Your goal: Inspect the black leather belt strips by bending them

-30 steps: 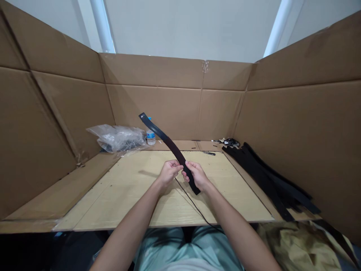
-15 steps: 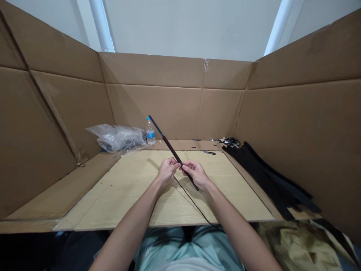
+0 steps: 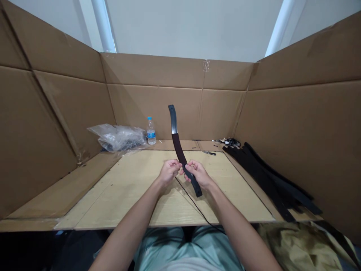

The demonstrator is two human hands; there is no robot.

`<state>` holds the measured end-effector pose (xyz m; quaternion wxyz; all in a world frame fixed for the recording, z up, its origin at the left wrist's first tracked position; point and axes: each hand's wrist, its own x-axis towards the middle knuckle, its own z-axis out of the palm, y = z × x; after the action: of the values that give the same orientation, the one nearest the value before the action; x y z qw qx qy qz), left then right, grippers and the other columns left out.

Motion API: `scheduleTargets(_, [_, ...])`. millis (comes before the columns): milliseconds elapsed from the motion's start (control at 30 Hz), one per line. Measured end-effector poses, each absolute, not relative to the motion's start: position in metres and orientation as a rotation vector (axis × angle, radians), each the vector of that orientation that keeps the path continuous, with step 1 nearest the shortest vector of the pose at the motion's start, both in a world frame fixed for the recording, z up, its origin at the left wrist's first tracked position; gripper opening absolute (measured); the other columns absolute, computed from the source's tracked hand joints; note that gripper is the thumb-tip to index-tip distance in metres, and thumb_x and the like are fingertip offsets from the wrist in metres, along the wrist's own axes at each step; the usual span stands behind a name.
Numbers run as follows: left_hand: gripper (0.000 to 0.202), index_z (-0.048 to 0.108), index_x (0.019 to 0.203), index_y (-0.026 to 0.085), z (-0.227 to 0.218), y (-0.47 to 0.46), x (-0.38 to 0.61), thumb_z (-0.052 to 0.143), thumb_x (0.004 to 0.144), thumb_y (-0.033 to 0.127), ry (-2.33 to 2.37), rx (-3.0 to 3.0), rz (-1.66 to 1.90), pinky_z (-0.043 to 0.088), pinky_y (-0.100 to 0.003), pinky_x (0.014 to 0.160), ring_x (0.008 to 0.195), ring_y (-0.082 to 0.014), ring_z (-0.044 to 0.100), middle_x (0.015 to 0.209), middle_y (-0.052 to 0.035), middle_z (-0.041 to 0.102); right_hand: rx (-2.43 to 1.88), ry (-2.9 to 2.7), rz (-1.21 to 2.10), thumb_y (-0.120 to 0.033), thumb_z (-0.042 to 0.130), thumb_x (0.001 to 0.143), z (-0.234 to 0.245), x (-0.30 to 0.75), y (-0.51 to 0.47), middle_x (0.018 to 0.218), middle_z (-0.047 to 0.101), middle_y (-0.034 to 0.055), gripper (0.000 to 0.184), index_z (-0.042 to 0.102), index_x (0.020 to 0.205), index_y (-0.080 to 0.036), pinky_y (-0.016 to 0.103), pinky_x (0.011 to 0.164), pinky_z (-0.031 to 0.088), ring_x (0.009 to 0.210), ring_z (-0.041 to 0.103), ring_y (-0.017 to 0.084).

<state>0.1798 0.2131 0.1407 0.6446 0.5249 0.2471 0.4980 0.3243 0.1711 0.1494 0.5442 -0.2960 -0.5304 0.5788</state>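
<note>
Fingers of the right hand [image 3: 198,174] pinch the curved dark strip [image 3: 178,147] at centre, its far end near twelve o'clock; the left hand [image 3: 168,171] pinches a thin cord [image 3: 197,208] (trailing toward five). Black strips [image 3: 267,180] lie at three.

Crumpled clear plastic bag [image 3: 121,137] at the far left of the counter [image 3: 126,203]; just right of it, an upright, blue-capped water bottle [image 3: 151,132]. Brown cardboard panels [image 3: 146,107] stand along the left, far and right sides, clear tape [image 3: 206,66] on the far upper edge. Khaki fabric [image 3: 296,248] at near right.
</note>
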Motion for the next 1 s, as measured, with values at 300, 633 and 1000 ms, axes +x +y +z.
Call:
scheduleTargets(300, [0.054, 0.044, 0.056, 0.016, 0.139, 0.213, 0.188, 0.082, 0.051, 0.054, 0.59, 1.233, 1.217, 0.01, -0.02, 0.041, 0.037, -0.0019, 0.02, 0.041, 0.0085, 0.032, -0.838, -1.151, 1.244, -0.065, 0.071, 0.062, 0.149, 0.315, 0.175, 0.049, 0.057, -0.0015, 0.055, 0.043, 0.065, -0.017, 0.017, 0.031, 0.028, 0.033, 0.043, 0.006])
scheduleTargets(633, [0.055, 0.041, 0.057, 0.016, 0.141, 0.216, 0.187, 0.084, 0.05, 0.05, 0.596, 1.09, 1.113, 0.006, -0.02, 0.04, 0.038, -0.0008, 0.015, 0.042, 0.0107, 0.025, -0.862, -1.092, 1.314, -0.056, 0.076, 0.059, 0.148, 0.323, 0.181, 0.062, 0.066, 0.0049, 0.05, 0.045, 0.07, -0.018, 0.019, 0.039, 0.036, 0.044, 0.053, 0.011])
scheduleTargets(1000, [0.054, 0.046, 0.064, 0.015, 0.139, 0.214, 0.189, 0.088, 0.042, 0.042, 0.685, 1.119, 1.185, 0.01, -0.019, 0.04, 0.037, -0.001, 0.026, 0.048, 0.0063, 0.046, -0.84, -1.066, 1.334, -0.041, 0.084, 0.054, 0.146, 0.322, 0.176, 0.063, 0.061, -0.0011, 0.042, 0.054, 0.069, -0.015, 0.019, 0.049, 0.041, 0.055, 0.056, 0.01])
